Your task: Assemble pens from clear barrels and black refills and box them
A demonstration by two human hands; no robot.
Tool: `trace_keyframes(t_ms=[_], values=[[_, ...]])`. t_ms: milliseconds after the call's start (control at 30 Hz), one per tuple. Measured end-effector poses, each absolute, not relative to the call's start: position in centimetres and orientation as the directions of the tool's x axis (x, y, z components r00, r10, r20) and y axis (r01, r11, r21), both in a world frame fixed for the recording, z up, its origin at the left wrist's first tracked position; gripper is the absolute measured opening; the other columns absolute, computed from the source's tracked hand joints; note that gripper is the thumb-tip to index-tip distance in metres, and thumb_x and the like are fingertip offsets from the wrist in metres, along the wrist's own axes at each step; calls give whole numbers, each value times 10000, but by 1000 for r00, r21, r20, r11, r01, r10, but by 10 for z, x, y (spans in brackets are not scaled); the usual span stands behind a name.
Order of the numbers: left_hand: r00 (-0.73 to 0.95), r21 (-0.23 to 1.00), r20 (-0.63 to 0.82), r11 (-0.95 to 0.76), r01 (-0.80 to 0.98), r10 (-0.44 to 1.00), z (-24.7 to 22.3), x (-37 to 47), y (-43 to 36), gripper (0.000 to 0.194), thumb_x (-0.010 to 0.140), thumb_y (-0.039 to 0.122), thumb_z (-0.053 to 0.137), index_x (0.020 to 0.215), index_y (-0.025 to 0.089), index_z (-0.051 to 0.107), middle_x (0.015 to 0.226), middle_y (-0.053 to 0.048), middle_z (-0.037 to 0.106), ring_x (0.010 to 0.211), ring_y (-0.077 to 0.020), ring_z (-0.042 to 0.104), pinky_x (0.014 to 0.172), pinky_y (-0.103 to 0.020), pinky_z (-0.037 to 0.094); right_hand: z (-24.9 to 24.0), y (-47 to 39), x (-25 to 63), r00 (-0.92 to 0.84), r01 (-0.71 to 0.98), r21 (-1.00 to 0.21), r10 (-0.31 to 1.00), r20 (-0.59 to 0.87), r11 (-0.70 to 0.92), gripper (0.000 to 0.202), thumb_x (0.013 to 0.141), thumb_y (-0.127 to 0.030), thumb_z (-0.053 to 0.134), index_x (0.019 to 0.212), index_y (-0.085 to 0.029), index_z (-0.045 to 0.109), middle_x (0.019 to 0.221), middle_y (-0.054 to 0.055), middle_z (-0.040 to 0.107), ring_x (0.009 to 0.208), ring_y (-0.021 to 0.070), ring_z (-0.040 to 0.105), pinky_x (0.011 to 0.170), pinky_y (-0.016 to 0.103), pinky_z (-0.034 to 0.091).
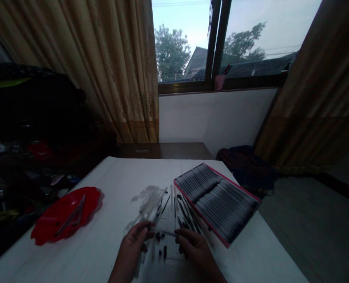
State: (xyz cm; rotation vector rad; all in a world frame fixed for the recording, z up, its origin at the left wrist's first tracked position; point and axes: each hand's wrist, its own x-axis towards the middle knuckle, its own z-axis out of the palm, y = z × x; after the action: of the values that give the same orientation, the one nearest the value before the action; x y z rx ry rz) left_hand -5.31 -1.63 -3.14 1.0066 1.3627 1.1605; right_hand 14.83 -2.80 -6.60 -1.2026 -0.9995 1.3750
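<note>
Over the near part of the table, my left hand (135,239) and my right hand (193,243) pinch the two ends of a thin, greyish pen barrel (166,233), held level between them. Its details are blurred. To the left lies a loose pile of clear pen tubes (150,200). Dark, slim pen parts (186,212), perhaps refills, fan out beyond and beside my right hand. Several small black pieces, like pen caps (165,252), rest on the table below the barrel. At the right sits a pink-edged box (218,202) filled with two rows of clear, dark-tipped pens.
A red scalloped dish (66,214) with long translucent pieces in it stands at the left of the white-covered table (127,169). Dark clutter (41,149) crowds the left side. Dark cloth (247,167) lies past the far right corner, below the window wall.
</note>
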Motion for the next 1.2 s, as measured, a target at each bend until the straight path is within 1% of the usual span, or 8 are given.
trace_keyframes(t_ms=[167,467,567,700,900,1033,1133,1200], values=[[-146,983,-180,174,-50,973,-32,-54,-18,466,612,529,707,922,185,658,1002,-103,722,776,-231,688,485,-230,459,-62,-30,144,-27,-126,-979,988,-155,-157,488,586,-562,722,852,-154,738,510,4,595,433,103,502,416,209,395],[-190,959,-254,222,-175,948,-39,-59,-23,467,607,511,737,941,195,653,1049,-89,712,818,-219,687,507,-210,466,-59,-34,135,24,-67,-995,997,-79,-78,563,590,-646,679,864,-158,738,579,30,616,467,134,551,404,220,426],[-198,950,-267,224,-217,943,-41,-59,-22,488,587,508,756,946,194,651,1054,-87,709,808,-215,687,489,-201,457,-62,-34,134,16,-46,-999,1000,-22,-21,545,626,-641,661,870,-160,738,617,47,634,479,139,569,413,222,442],[-204,934,-294,236,-268,934,-43,-61,-23,477,593,492,764,954,202,650,1024,-65,716,757,-187,687,501,-200,464,-67,-36,133,14,-1,-994,994,113,113,461,702,-592,631,875,-179,738,687,69,661,528,149,598,458,229,472],[-182,944,-282,239,-228,942,-44,-66,-28,450,615,476,757,940,179,662,1027,-85,707,748,-186,679,475,-188,453,-66,-36,132,26,17,-991,991,131,130,448,729,-580,613,889,-180,735,669,66,660,514,151,600,465,234,486],[-211,938,-294,238,-253,932,-38,-69,-28,478,586,495,769,946,202,652,1025,-68,701,755,-180,673,471,-176,445,-65,-37,132,13,5,-992,992,122,122,449,727,-583,613,878,-178,734,683,68,657,521,154,604,457,230,485],[-248,946,-281,225,-232,927,-32,-71,-28,506,545,516,780,923,205,653,956,-58,706,708,-176,665,440,-175,425,-66,-38,133,13,1,-993,993,119,119,440,732,-571,615,884,-174,728,713,73,659,534,154,609,474,233,490],[-268,961,-256,214,-177,929,-28,-72,-28,523,511,528,787,895,196,665,860,-44,706,651,-168,644,403,-173,398,-66,-38,133,10,1,-993,993,121,121,435,737,-566,613,885,-172,724,720,75,660,536,154,609,489,239,495]])
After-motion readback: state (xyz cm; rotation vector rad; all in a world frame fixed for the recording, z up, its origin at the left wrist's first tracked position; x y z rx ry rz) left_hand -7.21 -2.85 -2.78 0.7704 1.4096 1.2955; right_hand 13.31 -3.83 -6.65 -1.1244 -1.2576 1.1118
